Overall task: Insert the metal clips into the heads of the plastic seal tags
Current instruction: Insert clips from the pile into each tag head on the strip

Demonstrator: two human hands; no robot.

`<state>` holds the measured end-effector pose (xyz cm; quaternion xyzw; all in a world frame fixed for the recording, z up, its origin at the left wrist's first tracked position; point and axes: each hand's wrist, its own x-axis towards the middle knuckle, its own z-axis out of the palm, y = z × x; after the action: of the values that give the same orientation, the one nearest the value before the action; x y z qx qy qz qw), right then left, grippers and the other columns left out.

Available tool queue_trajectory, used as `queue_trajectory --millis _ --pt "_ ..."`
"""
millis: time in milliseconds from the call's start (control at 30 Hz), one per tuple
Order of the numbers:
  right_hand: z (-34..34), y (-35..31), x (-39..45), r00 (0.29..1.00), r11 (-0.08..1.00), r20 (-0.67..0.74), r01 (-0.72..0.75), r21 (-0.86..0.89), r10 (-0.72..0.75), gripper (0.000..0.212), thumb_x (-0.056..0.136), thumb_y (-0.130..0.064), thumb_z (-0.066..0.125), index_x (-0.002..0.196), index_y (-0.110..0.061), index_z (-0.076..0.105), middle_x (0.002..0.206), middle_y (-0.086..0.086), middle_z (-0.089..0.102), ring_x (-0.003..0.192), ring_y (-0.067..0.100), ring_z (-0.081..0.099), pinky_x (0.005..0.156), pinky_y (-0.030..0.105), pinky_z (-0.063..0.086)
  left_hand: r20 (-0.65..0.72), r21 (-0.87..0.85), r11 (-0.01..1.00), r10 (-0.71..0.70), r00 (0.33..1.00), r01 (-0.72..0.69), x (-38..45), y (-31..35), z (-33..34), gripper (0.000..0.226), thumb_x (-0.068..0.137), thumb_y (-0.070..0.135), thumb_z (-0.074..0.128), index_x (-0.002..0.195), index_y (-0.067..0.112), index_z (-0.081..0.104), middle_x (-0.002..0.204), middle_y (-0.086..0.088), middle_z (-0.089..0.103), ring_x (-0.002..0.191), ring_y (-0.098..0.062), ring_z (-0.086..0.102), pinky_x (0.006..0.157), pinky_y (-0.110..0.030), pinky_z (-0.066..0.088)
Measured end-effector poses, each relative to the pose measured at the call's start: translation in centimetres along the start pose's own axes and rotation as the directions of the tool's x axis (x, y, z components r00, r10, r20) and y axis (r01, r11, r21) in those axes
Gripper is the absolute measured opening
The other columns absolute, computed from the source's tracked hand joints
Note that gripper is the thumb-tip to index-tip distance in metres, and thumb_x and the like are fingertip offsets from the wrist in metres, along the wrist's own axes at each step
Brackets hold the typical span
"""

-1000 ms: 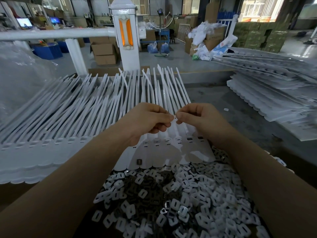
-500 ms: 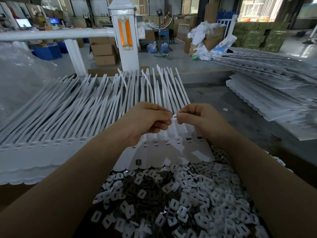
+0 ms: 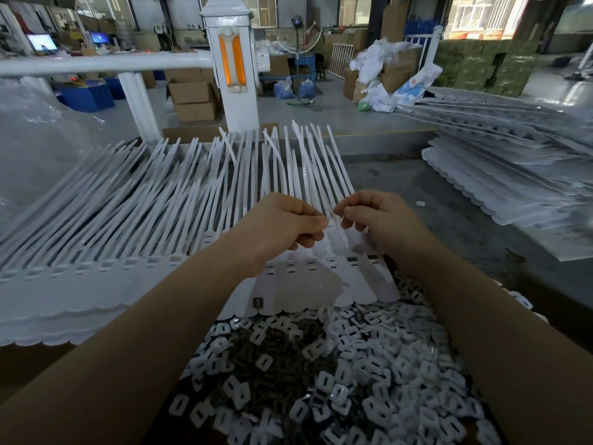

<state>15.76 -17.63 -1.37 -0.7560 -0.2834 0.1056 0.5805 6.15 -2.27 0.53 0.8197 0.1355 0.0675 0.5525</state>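
Note:
A long row of white plastic seal tags [image 3: 134, 220] lies in front of me, straps pointing away, heads with slots toward me. My left hand [image 3: 282, 226] and my right hand [image 3: 378, 216] meet fingertip to fingertip above the tags at the row's right end. Between the fingertips sits a small white piece [image 3: 333, 221]; I cannot tell which hand grips it. Below my forearms lies a heap of small white caps and dark metal clips [image 3: 321, 374]. One dark clip [image 3: 257, 302] rests on a tag flag.
Stacks of more white tag sheets [image 3: 500, 175] lie to the right. A clear plastic bag [image 3: 38, 142] bulges at the left. A white railing and post [image 3: 231, 65] stand beyond the table, with cardboard boxes on the floor behind.
Both hands stay pinched together over the tags; the fingertips have shifted only slightly around the small white piece.

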Motion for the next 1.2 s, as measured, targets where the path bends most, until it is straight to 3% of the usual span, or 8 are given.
queue_trajectory --millis 100,267,433,600,867,933,1033,1200 --pt "0.1 0.1 -0.1 1.0 1.0 0.018 -0.005 -0.012 0.005 0.023 0.092 -0.007 0.055 0.082 -0.022 0.069 0.062 -0.011 0.064 0.053 -0.007 0.054 0.045 0.007 0.038 -0.02 0.154 0.987 0.058 0.998 -0.055 0.0 -0.2 1.2 0.01 0.089 0.024 0.069 0.085 0.017 0.074 0.072 0.003 0.071 0.056 0.001 0.059 0.048 -0.012 0.045" --pt "0.2 0.0 0.0 0.999 0.999 0.035 -0.001 -0.04 0.002 0.021 0.093 -0.008 0.054 0.084 -0.021 0.068 0.066 -0.009 0.064 0.057 -0.006 0.053 0.055 0.013 0.043 0.038 0.411 0.903 0.121 0.992 -0.126 -0.2 -0.2 3.5 0.014 0.091 0.033 0.066 0.088 0.023 0.075 0.076 0.001 0.071 0.068 -0.014 0.066 0.06 -0.027 0.05" --pt "0.2 -0.1 -0.1 0.999 0.999 0.041 0.004 -0.037 -0.003 0.018 0.094 -0.009 0.053 0.089 -0.017 0.069 0.072 -0.003 0.065 0.056 -0.007 0.052 0.056 0.009 0.042 0.035 0.487 0.866 0.115 0.993 -0.118 0.0 -0.3 4.1 0.02 0.089 0.03 0.064 0.091 0.013 0.076 0.083 -0.01 0.073 0.077 -0.025 0.069 0.071 -0.039 0.057" --pt "0.4 0.0 -0.1 0.999 0.999 0.038 0.005 -0.042 -0.003 0.017 0.094 -0.008 0.053 0.091 -0.014 0.068 0.072 -0.002 0.064 0.056 -0.009 0.054 0.056 0.007 0.042 0.029 0.513 0.852 0.103 0.994 -0.104 0.1 -0.2 4.1 0.015 0.086 0.033 0.067 0.08 0.021 0.075 0.071 0.003 0.07 0.062 -0.011 0.062 0.053 -0.024 0.048" --pt "0.3 -0.2 -0.2 0.999 0.999 0.047 0.002 -0.041 0.0 0.016 0.095 -0.006 0.052 0.098 -0.006 0.068 0.073 -0.001 0.063 0.054 -0.009 0.054 0.055 0.007 0.041 0.036 0.541 0.834 0.107 0.994 -0.11 0.5 -0.5 4.2 0.009 0.082 0.031 0.072 0.079 0.023 0.074 0.081 0.005 0.07 0.077 -0.012 0.065 0.074 -0.035 0.057" --pt "0.4 -0.2 -0.2 0.999 0.999 0.047 0.004 -0.04 -0.002 0.016 0.095 -0.005 0.052 0.099 -0.005 0.067 0.074 -0.001 0.063 0.054 -0.01 0.054 0.055 0.006 0.041 0.048 0.545 0.829 0.122 0.991 -0.128 0.6 -0.5 4.2 0.007 0.082 0.031 0.072 0.077 0.026 0.073 0.08 0.007 0.069 0.076 -0.011 0.065 0.071 -0.032 0.057" --pt "0.3 -0.3 -0.2 0.999 0.999 0.039 0.007 -0.045 -0.005 0.015 0.094 -0.007 0.053 0.095 -0.01 0.067 0.074 -0.004 0.063 0.055 -0.01 0.054 0.054 0.005 0.041 0.112 0.554 0.802 0.194 0.975 -0.224 0.3 -0.4 3.7 0.008 0.085 0.031 0.072 0.077 0.033 0.068 0.077 0.014 0.063 0.072 -0.001 0.059 0.065 -0.023 0.051" --pt "0.3 -0.2 -0.2 0.999 1.0 0.041 0.011 -0.028 -0.01 0.016 0.094 -0.007 0.053 0.091 -0.013 0.067 0.071 -0.006 0.063 0.055 -0.009 0.055 0.054 0.007 0.042 0.287 0.62 0.625 0.381 0.879 -0.474 -0.5 -0.7 2.0 0.014 0.089 0.025 0.068 0.099 0.033 0.073 0.094 0.014 0.065 0.083 -0.003 0.059 0.078 -0.025 0.049"
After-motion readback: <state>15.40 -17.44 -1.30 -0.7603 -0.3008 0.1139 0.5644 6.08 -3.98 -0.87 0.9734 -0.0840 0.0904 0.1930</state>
